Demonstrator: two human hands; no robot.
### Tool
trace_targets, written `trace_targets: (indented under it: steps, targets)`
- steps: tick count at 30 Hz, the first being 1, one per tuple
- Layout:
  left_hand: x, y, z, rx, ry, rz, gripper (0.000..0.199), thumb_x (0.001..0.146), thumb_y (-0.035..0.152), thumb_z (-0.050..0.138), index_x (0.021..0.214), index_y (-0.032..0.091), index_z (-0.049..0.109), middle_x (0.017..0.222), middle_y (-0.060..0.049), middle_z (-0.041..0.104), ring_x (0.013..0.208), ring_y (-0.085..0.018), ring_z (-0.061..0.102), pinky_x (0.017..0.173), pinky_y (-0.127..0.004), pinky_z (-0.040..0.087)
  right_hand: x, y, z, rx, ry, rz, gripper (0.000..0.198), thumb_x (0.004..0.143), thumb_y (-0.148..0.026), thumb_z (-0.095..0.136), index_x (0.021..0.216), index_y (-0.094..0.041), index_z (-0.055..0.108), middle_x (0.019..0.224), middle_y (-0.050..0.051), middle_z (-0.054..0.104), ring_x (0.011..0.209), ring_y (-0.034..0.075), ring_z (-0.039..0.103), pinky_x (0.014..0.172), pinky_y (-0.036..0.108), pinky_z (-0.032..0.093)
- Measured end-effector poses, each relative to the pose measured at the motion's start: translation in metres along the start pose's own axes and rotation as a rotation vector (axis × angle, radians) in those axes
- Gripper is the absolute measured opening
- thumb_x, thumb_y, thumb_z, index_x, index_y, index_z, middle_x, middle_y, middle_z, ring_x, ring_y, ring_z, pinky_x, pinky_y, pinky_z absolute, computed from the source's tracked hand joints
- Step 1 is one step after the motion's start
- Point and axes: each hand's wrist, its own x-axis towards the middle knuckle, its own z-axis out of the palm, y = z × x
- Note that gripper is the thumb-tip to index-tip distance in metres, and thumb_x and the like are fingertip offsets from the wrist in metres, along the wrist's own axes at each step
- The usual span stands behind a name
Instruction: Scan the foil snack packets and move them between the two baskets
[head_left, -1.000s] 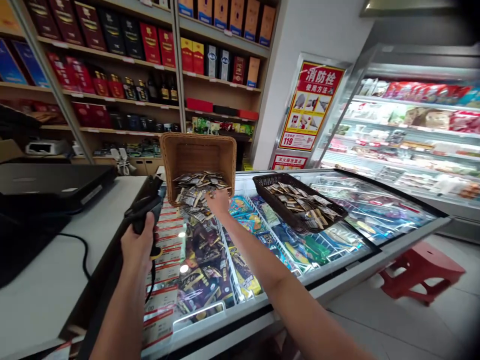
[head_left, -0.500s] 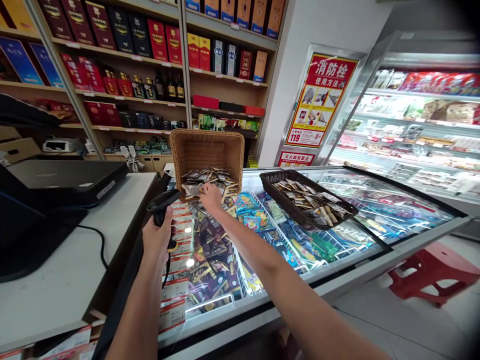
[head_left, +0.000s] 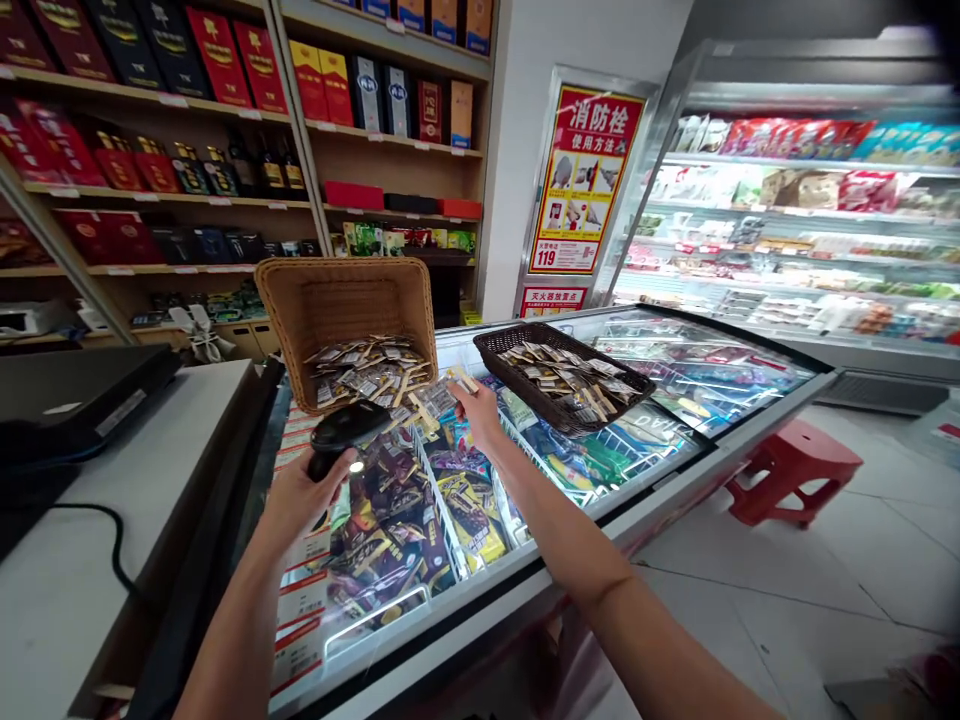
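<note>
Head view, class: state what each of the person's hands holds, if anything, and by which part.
The left hand grips a black barcode scanner by its handle. The right hand pinches a small packet by one end, between fingertips, beside the tan wicker basket.

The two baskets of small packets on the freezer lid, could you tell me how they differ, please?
The tan wicker basket is light brown, deep and tipped on its side, so its packets spill toward the open mouth; the dark basket is blackish brown, shallow and sits almost flat, slightly tilted. The tan wicker basket stands nearer the left hand, which holds a black scanner; the dark basket lies beyond the right hand. Both are woven, rest on the glass freezer lid and hold similar small packets.
</note>
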Motion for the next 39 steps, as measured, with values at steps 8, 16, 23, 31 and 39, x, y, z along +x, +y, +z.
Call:
trace_targets:
  steps: [8, 16, 23, 31, 39]
  targets:
    - [-0.003, -0.006, 0.005, 0.005, -0.248, 0.01, 0.057, 0.064, 0.072, 0.089, 0.067, 0.022, 0.063, 0.053, 0.002, 0.058, 0.045, -0.012, 0.045, 0.046, -0.025, 0.034, 0.004, 0.006, -0.005, 0.062, 0.08, 0.117, 0.033, 0.077, -0.047, 0.088, 0.074, -0.022, 0.065, 0.044, -0.008, 0.047, 0.046, 0.013, 0.045, 0.049, 0.028, 0.031]
    - [-0.019, 0.006, 0.015, -0.018, -0.195, 0.022, 0.052, 0.068, 0.07, 0.084, 0.07, 0.022, 0.064, 0.054, 0.002, 0.057, 0.046, -0.012, 0.042, 0.047, -0.025, 0.032, 0.002, 0.007, -0.006, 0.079, 0.084, 0.086, 0.033, 0.077, -0.047, 0.088, 0.076, -0.022, 0.066, 0.049, -0.01, 0.045, 0.046, 0.011, 0.044, 0.048, 0.027, 0.031]
    - [-0.019, 0.007, 0.02, -0.024, -0.173, 0.016, 0.046, 0.07, 0.066, 0.08, 0.07, 0.024, 0.062, 0.053, 0.001, 0.056, 0.045, -0.012, 0.041, 0.045, -0.025, 0.03, 0.0, 0.007, -0.003, 0.075, 0.062, 0.084, 0.04, 0.075, -0.05, 0.091, 0.072, -0.022, 0.063, 0.05, -0.01, 0.044, 0.045, 0.011, 0.043, 0.046, 0.027, 0.032]
    - [-0.013, 0.007, 0.009, 0.007, -0.144, 0.009, 0.056, 0.069, 0.073, 0.084, 0.064, 0.023, 0.06, 0.049, 0.003, 0.051, 0.046, -0.013, 0.043, 0.045, -0.025, 0.034, 0.007, 0.013, 0.0, 0.114, 0.159, 0.074, 0.037, 0.075, -0.048, 0.09, 0.075, -0.021, 0.064, 0.05, -0.009, 0.05, 0.044, 0.011, 0.046, 0.043, 0.024, 0.035]
    - [0.01, -0.005, -0.01, -0.204, 0.06, -0.102, 0.056, 0.054, 0.071, 0.097, 0.07, 0.026, 0.068, 0.062, -0.003, 0.064, 0.052, -0.021, 0.053, 0.04, -0.034, 0.044, 0.071, -0.036, -0.016, 0.296, 0.51, 0.078, 0.015, 0.083, -0.013, 0.069, 0.084, -0.023, 0.057, 0.066, -0.004, 0.064, 0.059, 0.015, 0.066, 0.066, 0.029, 0.062]
